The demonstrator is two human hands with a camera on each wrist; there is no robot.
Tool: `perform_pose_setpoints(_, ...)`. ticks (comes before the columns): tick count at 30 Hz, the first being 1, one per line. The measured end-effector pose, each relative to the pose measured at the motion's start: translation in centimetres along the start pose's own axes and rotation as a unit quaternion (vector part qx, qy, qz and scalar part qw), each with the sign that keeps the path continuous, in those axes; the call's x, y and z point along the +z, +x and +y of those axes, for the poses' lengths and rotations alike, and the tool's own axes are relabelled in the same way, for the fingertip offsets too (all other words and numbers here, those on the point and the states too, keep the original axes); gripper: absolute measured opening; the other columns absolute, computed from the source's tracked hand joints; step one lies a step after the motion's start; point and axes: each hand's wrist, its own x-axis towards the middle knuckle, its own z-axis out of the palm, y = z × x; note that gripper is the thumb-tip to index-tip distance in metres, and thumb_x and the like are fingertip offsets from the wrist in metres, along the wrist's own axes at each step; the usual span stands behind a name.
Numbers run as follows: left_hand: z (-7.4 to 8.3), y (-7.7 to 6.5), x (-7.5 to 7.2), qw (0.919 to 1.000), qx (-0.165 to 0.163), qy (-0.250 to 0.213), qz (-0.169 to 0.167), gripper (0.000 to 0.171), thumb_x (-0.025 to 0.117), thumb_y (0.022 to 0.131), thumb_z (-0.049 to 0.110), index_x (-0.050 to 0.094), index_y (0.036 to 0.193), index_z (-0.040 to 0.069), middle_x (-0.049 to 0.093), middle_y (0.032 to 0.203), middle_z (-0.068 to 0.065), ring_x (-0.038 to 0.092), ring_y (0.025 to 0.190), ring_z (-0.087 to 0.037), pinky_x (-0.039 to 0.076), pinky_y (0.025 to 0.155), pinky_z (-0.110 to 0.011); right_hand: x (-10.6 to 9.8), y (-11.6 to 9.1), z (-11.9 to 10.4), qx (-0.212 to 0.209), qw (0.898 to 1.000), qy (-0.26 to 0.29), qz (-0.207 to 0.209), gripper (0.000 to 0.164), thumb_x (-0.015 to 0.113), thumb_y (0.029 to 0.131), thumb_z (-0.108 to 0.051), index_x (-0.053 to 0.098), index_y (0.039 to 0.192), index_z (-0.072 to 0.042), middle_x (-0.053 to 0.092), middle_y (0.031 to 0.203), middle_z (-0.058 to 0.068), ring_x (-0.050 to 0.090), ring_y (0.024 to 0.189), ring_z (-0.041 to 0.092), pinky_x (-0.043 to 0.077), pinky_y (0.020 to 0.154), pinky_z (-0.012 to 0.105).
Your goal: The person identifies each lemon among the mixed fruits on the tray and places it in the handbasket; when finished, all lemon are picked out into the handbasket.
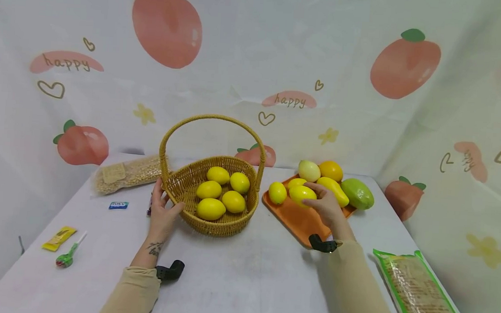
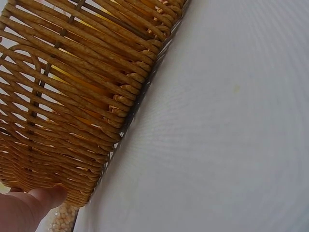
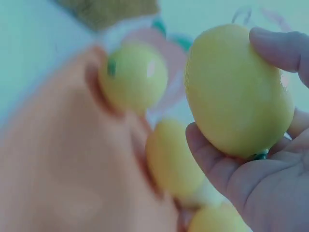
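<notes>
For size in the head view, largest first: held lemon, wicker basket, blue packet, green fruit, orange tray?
1. Wicker basket, handle included
2. Orange tray, partly hidden
3. Green fruit
4. Held lemon, partly covered by the right hand
5. Blue packet

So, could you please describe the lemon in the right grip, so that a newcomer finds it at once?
Find the orange tray right of the wicker basket. Over it, the right grip holds a yellow lemon. The lemon at the tray's left corner is yellow too, but only this one is held.
</notes>
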Motion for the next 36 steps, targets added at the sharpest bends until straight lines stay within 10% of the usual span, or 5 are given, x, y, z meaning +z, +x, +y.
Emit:
perform_pose_setpoints(9, 0.0, 0.1, -0.1, 0.9999, 0.007, -0.006, 0.007, 0.089, 0.054, 0.081, -0.007, 0.003, 0.150, 0.017, 0.012, 0.150, -0.016, 0.023, 0.134, -0.042, 0.041, 0.075, -0.004, 5.0, -3.3, -3.0, -0.067, 0.989, 0.091, -0.091, 0.047, 0.062, 0.077, 0.006, 0.055, 0.121, -0.008, 0.056, 0.114, -0.004, 0.056, 0.097, 0.013, 0.050, 0.081, 0.024)
perform_pose_setpoints(21, -0.1, 0.1, -0.1, 1.0000, -0.002, -0.002, 0.000, 0.089, 0.055, 0.082, -0.006, 0.002, 0.150, 0.018, 0.011, 0.150, -0.017, 0.023, 0.134, -0.042, 0.039, 0.076, -0.003, 14.4, -1.5, -7.3, -0.091, 0.978, 0.072, -0.171, 0.055, 0.064, 0.075, 0.006, 0.049, 0.128, 0.003, 0.054, 0.122, 0.011, 0.054, 0.100, 0.018, 0.049, 0.084, 0.026)
perform_pose_setpoints(28, -0.2, 0.1, -0.1, 0.9997, -0.023, -0.005, -0.005, 0.091, 0.056, 0.083, -0.005, 0.000, 0.150, 0.020, 0.009, 0.153, -0.013, 0.020, 0.136, -0.039, 0.037, 0.099, -0.038, 19.3, 1.4, -9.9, -0.060, 0.973, 0.121, -0.188, 0.054, 0.058, 0.079, 0.009, 0.045, 0.132, 0.003, 0.052, 0.123, 0.013, 0.055, 0.093, 0.015, 0.049, 0.077, 0.023)
perform_pose_setpoints(36, -0.1, -0.1, 0.0, 0.9999, -0.011, 0.004, -0.002, 0.090, 0.055, 0.083, -0.004, 0.002, 0.150, 0.021, 0.010, 0.152, -0.015, 0.021, 0.135, -0.040, 0.038, 0.076, -0.004, 22.2, 5.2, -9.6, -0.015, 0.978, 0.079, -0.191, 0.051, 0.062, 0.081, 0.006, 0.050, 0.129, -0.002, 0.055, 0.123, 0.013, 0.057, 0.089, 0.015, 0.050, 0.073, 0.024)
